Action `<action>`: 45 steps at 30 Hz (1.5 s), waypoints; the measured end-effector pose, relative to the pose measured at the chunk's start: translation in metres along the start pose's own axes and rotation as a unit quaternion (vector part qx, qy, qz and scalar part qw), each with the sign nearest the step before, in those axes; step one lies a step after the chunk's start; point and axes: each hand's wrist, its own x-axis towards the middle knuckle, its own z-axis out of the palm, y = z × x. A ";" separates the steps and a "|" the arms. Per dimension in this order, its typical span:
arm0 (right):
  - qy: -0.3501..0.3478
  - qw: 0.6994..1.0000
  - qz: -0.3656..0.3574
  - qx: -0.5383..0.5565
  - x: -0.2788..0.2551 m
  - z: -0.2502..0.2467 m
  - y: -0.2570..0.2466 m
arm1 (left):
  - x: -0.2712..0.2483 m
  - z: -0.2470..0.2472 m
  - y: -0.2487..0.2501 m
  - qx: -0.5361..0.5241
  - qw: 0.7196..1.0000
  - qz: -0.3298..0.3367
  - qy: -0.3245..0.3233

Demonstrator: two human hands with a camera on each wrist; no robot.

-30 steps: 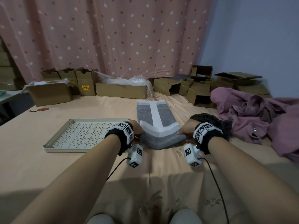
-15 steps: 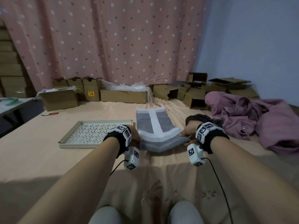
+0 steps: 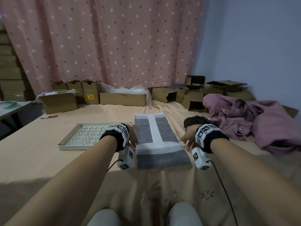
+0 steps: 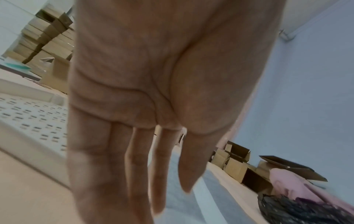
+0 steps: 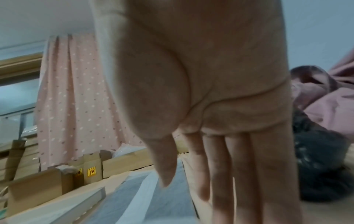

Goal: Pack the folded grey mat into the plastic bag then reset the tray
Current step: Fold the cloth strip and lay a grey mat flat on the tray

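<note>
The grey mat (image 3: 162, 159) with its white cross-shaped band lies flat on the bed between my hands, also seen as the mat (image 4: 216, 197) and the mat (image 5: 134, 201). My left hand (image 3: 133, 141) is at its left edge, fingers (image 4: 134, 174) straight and holding nothing. My right hand (image 3: 185, 141) hovers at its right edge with straight fingers (image 5: 220, 166), blurred. The perforated beige tray (image 3: 68, 145) lies empty left of the mat. A crumpled black plastic bag (image 3: 197, 120) lies just beyond my right hand.
A pink garment heap (image 3: 260, 124) is piled at the right. Cardboard boxes (image 3: 122, 98) and bubble wrap line the far edge under the dotted curtain. A small red item (image 3: 52, 116) lies far left. My knees (image 3: 182, 214) are at the bottom.
Both hands pinched the mat's raised near fold; now they have let go and moved apart, and the mat lies spread flat toward me.
</note>
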 end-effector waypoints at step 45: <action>0.155 0.940 -0.189 0.238 0.176 -0.091 -0.124 | 0.196 -0.109 0.046 -0.263 0.931 0.066 0.243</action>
